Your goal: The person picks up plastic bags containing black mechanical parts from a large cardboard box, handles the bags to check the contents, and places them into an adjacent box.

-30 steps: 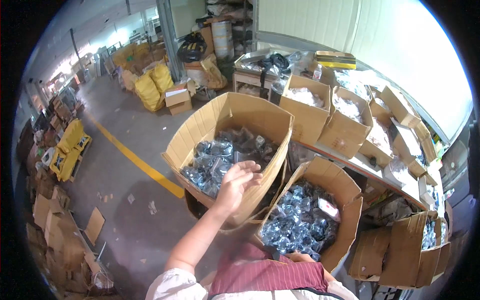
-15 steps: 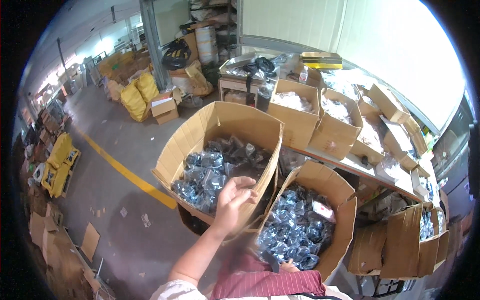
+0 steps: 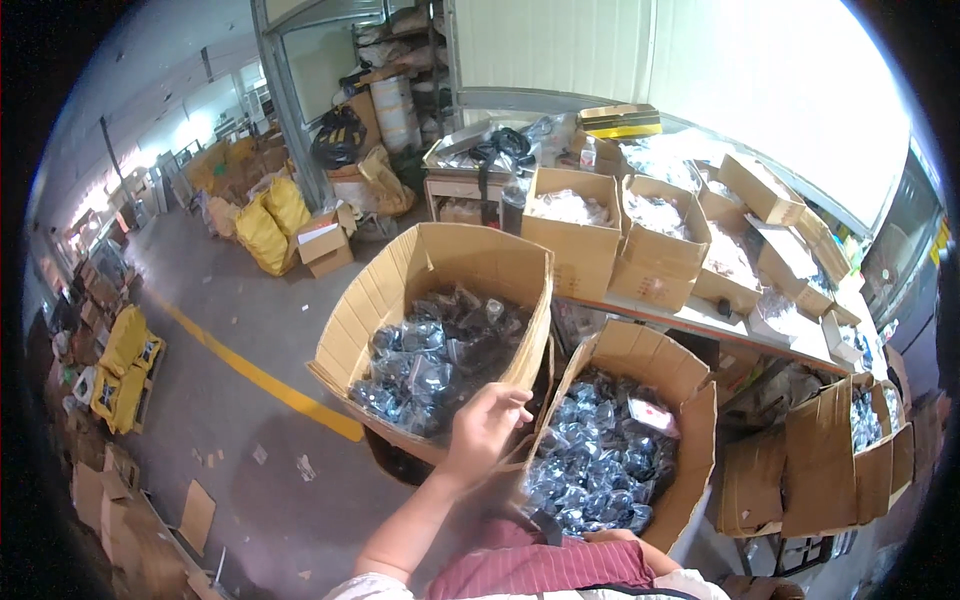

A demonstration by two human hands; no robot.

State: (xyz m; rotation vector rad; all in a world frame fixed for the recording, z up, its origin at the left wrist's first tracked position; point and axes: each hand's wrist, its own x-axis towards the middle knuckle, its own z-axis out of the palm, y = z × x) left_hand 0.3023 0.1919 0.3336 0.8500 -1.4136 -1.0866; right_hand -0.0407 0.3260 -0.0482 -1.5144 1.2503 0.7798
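Glistening plastic packets [image 3: 428, 376] (crinkled), bent fingers [image 3: 504, 394]

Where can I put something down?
On the grey floor between the yellow line and the left big box, or between that line and the far-left yellow sacks. Crowded: the bench with cartons, the right big box with plastic bags.

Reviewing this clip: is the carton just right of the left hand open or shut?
Open: the carton has no cover, and bagged dark items show inside.
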